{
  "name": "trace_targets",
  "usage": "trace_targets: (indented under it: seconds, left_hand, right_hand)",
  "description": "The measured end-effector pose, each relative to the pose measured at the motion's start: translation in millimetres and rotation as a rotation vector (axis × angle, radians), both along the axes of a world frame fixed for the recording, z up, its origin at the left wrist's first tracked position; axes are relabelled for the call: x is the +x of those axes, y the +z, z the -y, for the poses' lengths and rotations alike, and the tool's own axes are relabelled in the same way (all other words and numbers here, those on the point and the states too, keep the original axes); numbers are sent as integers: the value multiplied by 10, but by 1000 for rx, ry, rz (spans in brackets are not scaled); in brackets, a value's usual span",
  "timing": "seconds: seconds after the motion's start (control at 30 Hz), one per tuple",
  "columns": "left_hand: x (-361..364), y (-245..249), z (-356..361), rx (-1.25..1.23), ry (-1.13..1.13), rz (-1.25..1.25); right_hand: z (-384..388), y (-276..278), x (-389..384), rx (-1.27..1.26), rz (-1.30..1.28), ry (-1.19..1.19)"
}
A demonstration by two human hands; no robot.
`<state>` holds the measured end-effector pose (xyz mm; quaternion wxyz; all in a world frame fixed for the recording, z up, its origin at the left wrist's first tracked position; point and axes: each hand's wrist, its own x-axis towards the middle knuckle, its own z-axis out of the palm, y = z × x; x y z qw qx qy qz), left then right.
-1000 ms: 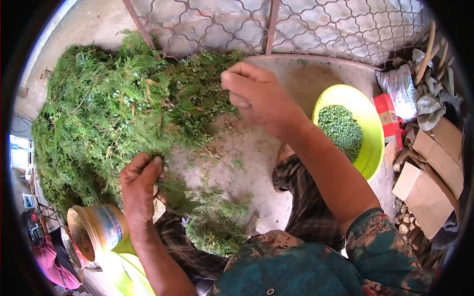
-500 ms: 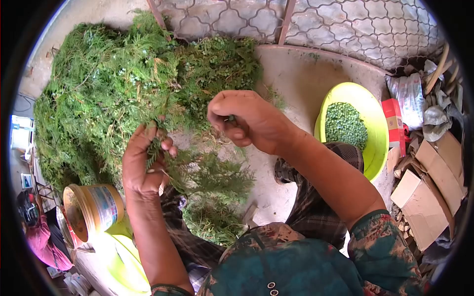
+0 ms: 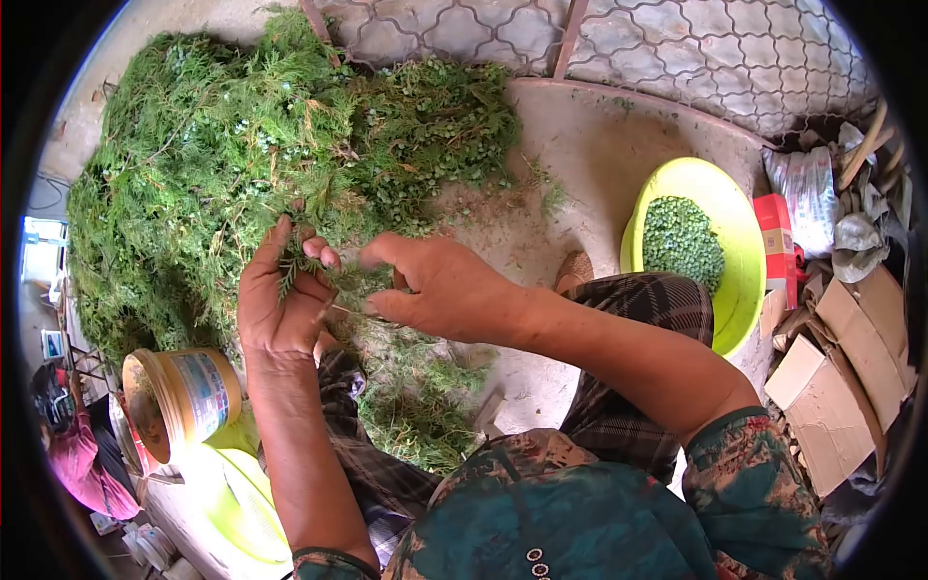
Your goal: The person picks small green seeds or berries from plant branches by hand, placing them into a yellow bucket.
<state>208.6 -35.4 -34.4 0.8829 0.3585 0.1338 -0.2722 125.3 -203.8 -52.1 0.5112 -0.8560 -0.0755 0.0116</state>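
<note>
— What sits at the left edge of the floor?

— A round plastic tub (image 3: 184, 401), tilted so its mouth faces left, with a glossy printed label. Beyond it the heap of cuttings (image 3: 222, 145) fills the far left corner. It is feathery and scale-leaved, with woody stems running through it.

— And your hands?

— My left hand (image 3: 280, 314) is closed on a sprig (image 3: 293, 271), thumb up and fingers folded over the stem, right at the heap's near edge. My right hand (image 3: 440, 290) meets it, thumb and curled fingers pinching the sprig's other end. I cannot tell whether a berry sits between the tips.

— What could go wrong?

— The stem looks thin and springy to me. A hard tug could snap it or whip it out of my left grip. Small round bits would then scatter into the loose clippings (image 3: 416, 416) on my lap, green on green, and be hard to find. The scaly foliage also looks scratchy.

— Further right?

— Rough bare concrete floor (image 3: 590, 155), then a smooth yellow-green basin (image 3: 739, 290) near its right edge, holding a mound of small green berries (image 3: 681, 242). It is well apart from my hands, so anything passed that way could spill. Past it are a red carton (image 3: 776, 242) and flat brown cardboard boxes (image 3: 851, 387).
</note>
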Motion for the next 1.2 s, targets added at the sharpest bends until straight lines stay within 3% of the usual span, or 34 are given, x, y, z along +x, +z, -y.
trace_targets:
  seconds: [0.1, 0.2, 0.27, 0.4, 0.53, 0.6, 0.63, 0.67, 0.73, 0.77, 0.83, 0.9, 0.97, 1.07, 1.2]
  left_hand:
    - [-4, -25, 23, -26, 94, -25]
    - [11, -133, 1, 63, 213, 12]
    - [39, -151, -37, -103, 44, -58]
    - [-92, -102, 120, -42, 149, 15]
    - [-84, -44, 70, -83, 139, 136]
    - [-123, 35, 53, 243, 199, 234]
    - [-203, 166, 150, 544, 214, 290]
    - [-250, 188, 92, 530, 213, 304]
    - [-279, 192, -35, 646, -202, 359]
    - [-245, 165, -25, 641, -202, 366]
    - [-195, 82, -16, -40, -501, 4]
    - [-226, 225, 116, -22, -394, -99]
    - [-224, 272, 173, -79, -248, -212]
    - [-102, -165, 53, -35, -196, -22]
    - [-100, -198, 94, -45, -193, -71]
  right_hand:
    - [-60, -3, -7, 79, -41, -17]
    - [-123, -37, -23, 96, 166, 22]
    - [-161, 12, -44, -182, 203, -70]
    - [-114, 47, 52, -294, 190, -28]
    - [-22, 40, 168, -404, 397, -59]
    - [79, 65, 259, -427, 485, -97]
    - [142, 81, 316, -370, 522, -161]
    - [191, 104, 336, -308, 549, -224]
    - [254, 167, 368, -328, 575, -294]
    - [262, 185, 373, -291, 617, -263]
    - [226, 237, 343, -252, 662, -217]
    - [123, 308, 209, -413, 659, -78]
    - [71, 305, 150, -419, 721, 25]
    - [-8, 248, 38, -452, 817, 174]
    - [-94, 78, -62, -415, 718, 260]
